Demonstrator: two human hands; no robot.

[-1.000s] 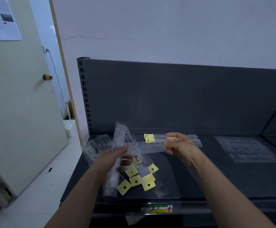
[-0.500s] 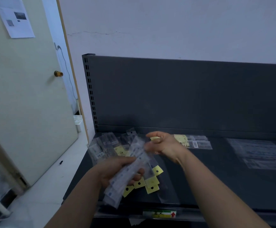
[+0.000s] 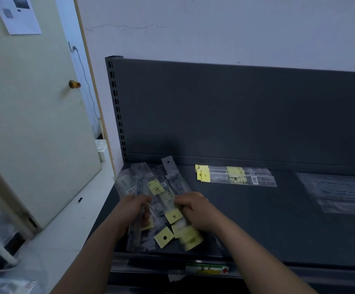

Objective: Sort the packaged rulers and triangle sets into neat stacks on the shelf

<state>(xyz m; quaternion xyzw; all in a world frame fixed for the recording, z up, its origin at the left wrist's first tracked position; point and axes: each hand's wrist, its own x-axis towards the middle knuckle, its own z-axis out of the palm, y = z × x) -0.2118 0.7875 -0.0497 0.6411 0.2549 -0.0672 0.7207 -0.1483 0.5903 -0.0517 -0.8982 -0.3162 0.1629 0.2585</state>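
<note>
The left hand (image 3: 134, 211) grips a bundle (image 3: 138, 236) of ruler packs at the shelf's (image 3: 257, 219) near left. The right hand (image 3: 193, 209), fingers curled, pinches a pack (image 3: 173, 216) beside it. The slick sleeves (blurred here) could slip free and slide off the near edge, missing the far stack (image 3: 236, 177).

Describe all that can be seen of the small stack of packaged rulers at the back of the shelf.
The stack of packaged rulers lies flat on the shelf, lengthwise along the back panel. Clear plastic sleeves, slightly fanned; punched yellow hang tabs at the left end, yellow labels mid-length, a barcode near the right. Only the shelf touches it.
</note>
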